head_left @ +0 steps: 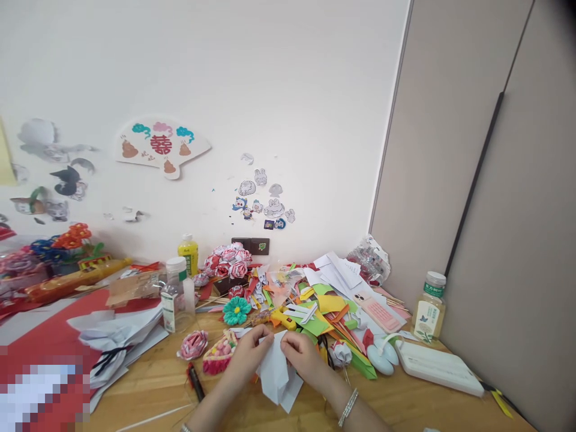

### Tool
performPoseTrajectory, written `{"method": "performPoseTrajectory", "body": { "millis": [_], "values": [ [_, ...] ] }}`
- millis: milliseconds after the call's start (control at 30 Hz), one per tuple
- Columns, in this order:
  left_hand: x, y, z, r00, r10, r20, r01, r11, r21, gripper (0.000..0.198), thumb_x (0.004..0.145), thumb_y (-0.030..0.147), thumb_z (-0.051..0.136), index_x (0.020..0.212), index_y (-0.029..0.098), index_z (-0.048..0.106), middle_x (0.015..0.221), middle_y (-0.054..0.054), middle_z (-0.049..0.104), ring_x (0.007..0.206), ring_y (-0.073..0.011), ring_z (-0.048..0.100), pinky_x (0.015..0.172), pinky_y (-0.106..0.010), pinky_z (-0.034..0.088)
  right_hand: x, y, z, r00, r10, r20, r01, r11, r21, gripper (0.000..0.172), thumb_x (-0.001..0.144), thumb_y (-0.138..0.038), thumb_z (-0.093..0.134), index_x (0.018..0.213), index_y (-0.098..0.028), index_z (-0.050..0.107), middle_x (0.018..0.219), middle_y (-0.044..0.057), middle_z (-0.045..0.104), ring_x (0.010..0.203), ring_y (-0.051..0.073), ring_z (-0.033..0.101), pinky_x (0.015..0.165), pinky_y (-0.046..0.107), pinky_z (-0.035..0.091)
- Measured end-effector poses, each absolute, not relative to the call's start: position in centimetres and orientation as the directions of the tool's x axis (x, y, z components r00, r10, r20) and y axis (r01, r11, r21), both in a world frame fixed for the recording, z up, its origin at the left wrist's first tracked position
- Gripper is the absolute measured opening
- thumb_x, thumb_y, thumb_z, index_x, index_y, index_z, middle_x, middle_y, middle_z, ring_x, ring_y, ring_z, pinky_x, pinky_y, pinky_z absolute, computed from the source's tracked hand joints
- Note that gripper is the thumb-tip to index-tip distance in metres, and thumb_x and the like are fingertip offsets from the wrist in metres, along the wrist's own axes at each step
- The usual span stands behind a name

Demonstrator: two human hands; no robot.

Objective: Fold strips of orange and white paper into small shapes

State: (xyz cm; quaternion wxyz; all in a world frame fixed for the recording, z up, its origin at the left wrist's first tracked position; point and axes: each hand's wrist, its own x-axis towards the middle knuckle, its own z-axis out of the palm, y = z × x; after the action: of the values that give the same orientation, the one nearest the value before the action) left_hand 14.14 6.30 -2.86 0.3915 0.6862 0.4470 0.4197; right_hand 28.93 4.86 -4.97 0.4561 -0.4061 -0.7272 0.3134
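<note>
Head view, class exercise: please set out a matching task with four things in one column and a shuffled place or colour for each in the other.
Things
1. white paper
2. fan-shaped cutout
3. daisy-like flower
4. flat white object

Places or colours
A. teal
B. on the table, right of both hands
C. between left hand and right hand
D. on the wall

Pairs: 1-C, 2-D, 3-A, 4-B

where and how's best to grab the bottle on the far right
Probably by its cap, from above: the bottle stands upright with its top uncovered, while the grey panel crowds its right side and a white case lies in front of its base. The right hand, pinching paper, is nearer.
</note>
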Motion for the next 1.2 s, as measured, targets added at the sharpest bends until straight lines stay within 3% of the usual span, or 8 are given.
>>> {"method": "performPoseTrajectory", "body": {
  "millis": [133,233,333,433,600,900,1200],
  "values": [
    [14.0,6.4,-3.3,0.334,0.928,0.163,0.334,-0.278,0.901,0.019,0.064,0.033,0.048,0.054,0.018,0.044,0.048,0.007,0.042,0.045,-0.0099,0.043,0.043,-0.020,0.032,29.1,4.7,-4.3,-0.161,0.778,0.607,0.585,0.571,-0.576,0.017,0.078,-0.022,0.044,0.064,-0.018,0.053,0.065,0.000,0.050,0.069,0.015,0.045,0.061,0.024,0.034],
    [14.1,6.5,-3.6,0.316,0.920,0.231,0.400,-0.350,0.847,0.017,0.062,0.029,0.049,0.050,0.018,0.044,0.046,0.006,0.045,0.045,-0.0106,0.045,0.044,-0.021,0.031,29.3,4.3,-3.7,-0.178,0.694,0.698,0.683,0.598,-0.419,0.010,0.075,-0.020,0.048,0.070,-0.019,0.058,0.077,0.003,0.052,0.080,0.018,0.044,0.068,0.029,0.035],
    [14.0,6.6,-3.6,0.179,0.952,0.248,0.364,-0.298,0.882,0.021,0.063,0.035,0.048,0.050,0.018,0.044,0.041,0.006,0.046,0.041,-0.0108,0.044,0.043,-0.021,0.031,29.5,3.8,-3.5,-0.117,0.634,0.765,0.736,0.572,-0.361,0.015,0.078,-0.019,0.043,0.081,-0.020,0.058,0.079,0.004,0.052,0.079,0.018,0.044,0.068,0.030,0.035],
    [13.6,6.8,-3.0,0.063,0.987,0.147,0.220,-0.158,0.963,0.028,0.061,0.045,0.049,0.052,0.019,0.047,0.035,0.006,0.046,0.035,-0.0110,0.044,0.042,-0.022,0.033,29.5,3.6,-3.7,-0.145,0.617,0.774,0.705,0.613,-0.356,0.019,0.080,-0.018,0.039,0.086,-0.020,0.056,0.070,0.003,0.055,0.068,0.016,0.047,0.061,0.027,0.035],
    [13.5,6.6,-2.2,0.078,0.996,-0.033,0.034,0.030,0.999,0.030,0.052,0.046,0.058,0.054,0.018,0.049,0.035,0.005,0.052,0.037,-0.0112,0.049,0.045,-0.022,0.039,28.9,3.8,-4.2,-0.297,0.636,0.712,0.625,0.693,-0.358,0.025,0.077,-0.016,0.043,0.099,-0.023,0.053,0.079,0.001,0.061,0.070,0.014,0.052,0.064,0.024,0.037],
    [14.4,6.3,-2.7,0.279,0.958,-0.066,-0.004,0.070,0.998,0.028,0.056,0.043,0.059,0.059,0.018,0.046,0.041,0.007,0.051,0.038,-0.0091,0.052,0.040,-0.018,0.037,28.9,4.1,-4.2,-0.233,0.674,0.701,0.575,0.677,-0.459,0.008,0.072,-0.024,0.055,0.078,-0.020,0.057,0.074,0.001,0.059,0.073,0.014,0.051,0.064,0.023,0.038],
    [14.7,6.0,-2.5,0.305,0.952,-0.032,0.062,0.013,0.998,0.032,0.056,0.047,0.058,0.060,0.017,0.049,0.043,0.004,0.057,0.040,-0.0096,0.053,0.044,-0.020,0.040,28.3,5.0,-5.2,-0.009,0.847,0.531,0.363,0.498,-0.788,0.008,0.073,-0.023,0.049,0.068,-0.018,0.051,0.064,-0.001,0.057,0.060,0.012,0.056,0.056,0.021,0.041]
  ]
}}
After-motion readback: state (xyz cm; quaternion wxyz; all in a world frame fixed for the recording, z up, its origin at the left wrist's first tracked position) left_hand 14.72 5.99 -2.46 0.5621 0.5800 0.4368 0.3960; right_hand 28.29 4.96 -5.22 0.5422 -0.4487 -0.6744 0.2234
